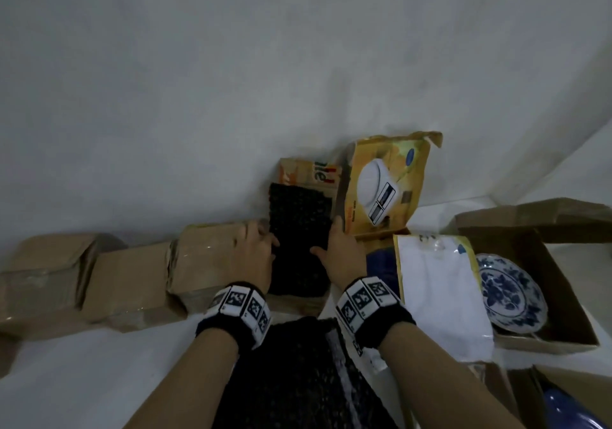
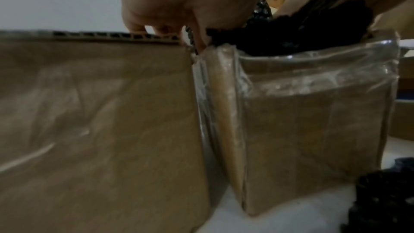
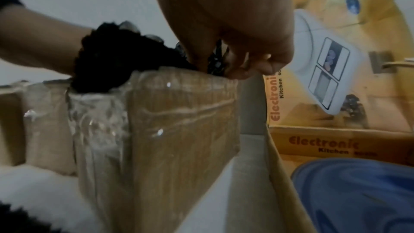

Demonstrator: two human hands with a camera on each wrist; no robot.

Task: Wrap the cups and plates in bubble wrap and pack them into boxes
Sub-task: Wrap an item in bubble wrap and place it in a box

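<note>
A bundle in black bubble wrap (image 1: pixel 299 226) stands upright in a taped cardboard box (image 1: pixel 205 263), its top above the rim. My left hand (image 1: pixel 265 239) grips its left edge, my right hand (image 1: pixel 326 239) its right edge with the thumb on its face. In the left wrist view my left fingers (image 2: pixel 161 27) reach down behind the box (image 2: pixel 313 121), beside the bubble wrap (image 2: pixel 261 9). The right wrist view shows my right fingers (image 3: pixel 246 65) pinching the wrap (image 3: pixel 216 59) at the box rim (image 3: pixel 179 77). What the wrap covers is hidden.
A blue-and-white plate (image 1: pixel 510 291) lies in an open cardboard box (image 1: pixel 546 345) at right. A yellow kitchen-scale box (image 1: pixel 384 183) leans behind my right hand, a blue plate (image 3: pixel 358 192) below it. Loose black bubble wrap (image 1: pixel 298 379) lies near me. Two taped boxes (image 1: pixel 126 282) sit left.
</note>
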